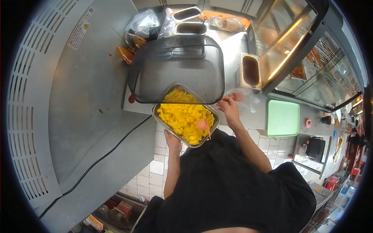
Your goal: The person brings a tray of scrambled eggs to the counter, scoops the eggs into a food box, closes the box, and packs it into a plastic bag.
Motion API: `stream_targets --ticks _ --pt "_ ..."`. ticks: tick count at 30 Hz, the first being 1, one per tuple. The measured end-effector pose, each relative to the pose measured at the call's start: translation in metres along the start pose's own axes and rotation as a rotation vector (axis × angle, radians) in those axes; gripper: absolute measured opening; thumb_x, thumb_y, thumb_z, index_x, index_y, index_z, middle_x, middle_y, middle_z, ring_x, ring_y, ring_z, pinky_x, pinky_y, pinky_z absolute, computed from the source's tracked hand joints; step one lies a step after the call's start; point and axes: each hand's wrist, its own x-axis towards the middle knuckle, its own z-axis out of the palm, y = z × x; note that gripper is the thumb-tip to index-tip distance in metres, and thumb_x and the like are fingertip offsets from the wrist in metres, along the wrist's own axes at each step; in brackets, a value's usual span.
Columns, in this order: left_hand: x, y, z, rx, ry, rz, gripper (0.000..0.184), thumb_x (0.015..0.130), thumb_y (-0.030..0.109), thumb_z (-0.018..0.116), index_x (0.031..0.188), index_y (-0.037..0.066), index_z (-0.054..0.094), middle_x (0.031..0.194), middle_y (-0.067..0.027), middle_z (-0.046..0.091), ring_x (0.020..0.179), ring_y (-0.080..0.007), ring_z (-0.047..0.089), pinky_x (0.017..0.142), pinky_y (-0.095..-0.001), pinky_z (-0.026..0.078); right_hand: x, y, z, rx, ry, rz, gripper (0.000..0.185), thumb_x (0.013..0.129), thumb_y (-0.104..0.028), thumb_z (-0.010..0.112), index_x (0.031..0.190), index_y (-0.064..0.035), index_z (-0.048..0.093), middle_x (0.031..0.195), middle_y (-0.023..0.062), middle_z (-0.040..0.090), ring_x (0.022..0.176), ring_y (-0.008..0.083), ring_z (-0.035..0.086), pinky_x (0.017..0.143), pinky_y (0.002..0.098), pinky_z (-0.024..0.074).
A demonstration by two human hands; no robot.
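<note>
My left hand is closed on the near-left rim of a metal tray, supporting it in front of my body. Yellow food that looks like scrambled egg fills the tray, and a small pink-orange scoop lies in it near the right side. A black mesh food cover extends over the tray's far part. With fingers pinched, my right hand grips the cover's near-right corner, just beside the tray's rim.
A steel cabinet with a black cable stands on the left. Metal containers of dark contents, including one at right, sit around the counter. Further right are a glass display case and a green tray.
</note>
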Motion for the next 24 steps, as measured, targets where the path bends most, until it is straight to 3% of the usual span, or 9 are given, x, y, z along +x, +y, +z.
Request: stream_targets --ticks 1,7,9,13,16,18,19,21,24 --pt "0.002 -0.002 -0.006 0.075 -0.04 0.022 0.027 0.102 0.015 0.042 0.125 0.004 0.033 0.124 -0.0152 0.051 0.113 -0.0254 0.056 0.093 -0.0378 0.051 0.001 0.003 -0.001 0.002 0.009 -0.003 0.018 0.092 -0.009 0.054 0.108 -0.0009 0.055 0.098 0.0077 0.062 0.085 0.0154 0.062 0.073 0.0278 0.0496" --pt "0.003 0.0 -0.017 0.114 -0.059 0.014 0.026 0.101 0.014 0.045 0.123 0.004 0.034 0.124 -0.0143 0.051 0.113 -0.0253 0.056 0.092 -0.0377 0.051 0.009 0.032 -0.008 -0.032 0.005 -0.035 0.026 0.093 -0.013 0.055 0.116 -0.0023 0.047 0.103 0.0098 0.061 0.091 0.0189 0.061 0.079 0.0302 0.0492" --pt "0.001 0.001 -0.017 0.107 -0.045 0.011 0.026 0.101 0.013 0.045 0.122 0.005 0.034 0.123 -0.0141 0.051 0.113 -0.0251 0.056 0.092 -0.0375 0.051 0.008 0.04 -0.007 0.093 -0.005 0.054 0.018 0.096 -0.015 0.051 0.113 -0.009 0.046 0.107 0.009 0.058 0.097 0.0191 0.059 0.085 0.0331 0.0484" --pt "-0.001 0.001 -0.016 0.089 -0.014 -0.016 0.026 0.101 0.014 0.046 0.122 0.005 0.034 0.122 -0.0136 0.052 0.112 -0.0246 0.056 0.091 -0.0368 0.052 -0.001 0.039 0.004 0.214 -0.038 0.113 0.021 0.099 -0.019 0.05 0.115 -0.0081 0.042 0.11 0.0121 0.057 0.1 0.0219 0.059 0.089 0.0349 0.0481" --pt "-0.006 -0.002 -0.014 0.086 0.004 0.001 0.025 0.101 0.014 0.046 0.122 0.004 0.035 0.121 -0.0137 0.052 0.11 -0.0246 0.057 0.089 -0.0365 0.052 -0.002 0.046 0.006 0.244 -0.048 0.095 0.029 0.102 -0.029 0.044 0.116 -0.0043 0.049 0.111 0.0149 0.06 0.103 0.0231 0.06 0.091 0.0348 0.0466" --pt "-0.008 -0.003 -0.015 0.08 0.03 0.009 0.025 0.101 0.014 0.046 0.122 0.004 0.035 0.121 -0.014 0.052 0.11 -0.0247 0.058 0.089 -0.0366 0.053 0.003 0.058 0.0 -0.082 -0.239 0.093 0.047 0.103 -0.039 0.036 0.118 0.001 0.057 0.113 0.0172 0.063 0.106 0.0242 0.06 0.094 0.0347 0.0444" --pt "-0.009 -0.005 -0.018 0.073 0.031 0.01 0.025 0.101 0.013 0.046 0.122 0.004 0.035 0.121 -0.0142 0.052 0.109 -0.0249 0.058 0.089 -0.0369 0.053 0.001 0.058 0.001 -0.081 -0.235 0.089 0.047 0.103 -0.039 0.036 0.118 0.001 0.057 0.113 0.0172 0.063 0.106 0.0242 0.06 0.094 0.0347 0.0444" --pt "-0.012 -0.006 -0.019 0.061 0.03 0.011 0.025 0.101 0.013 0.046 0.122 0.004 0.035 0.121 -0.0144 0.052 0.109 -0.0252 0.058 0.089 -0.0373 0.053 -0.006 0.054 0.008 -0.456 -0.198 0.045 0.061 0.102 -0.045 0.031 0.119 0.0055 0.06 0.117 0.0206 0.064 0.11 0.0286 0.059 0.097 0.0357 0.0419" --pt "-0.029 -0.004 -0.02 0.109 0.078 0.045 0.026 0.1 0.011 0.047 0.122 0.003 0.035 0.122 -0.0149 0.051 0.109 -0.0263 0.058 0.089 -0.0385 0.053 -0.013 0.044 0.021 -0.79 -0.21 0.014 0.06 0.101 -0.045 0.035 0.121 0.0071 0.058 0.12 0.0253 0.061 0.114 0.0357 0.057 0.099 0.0387 0.0404"
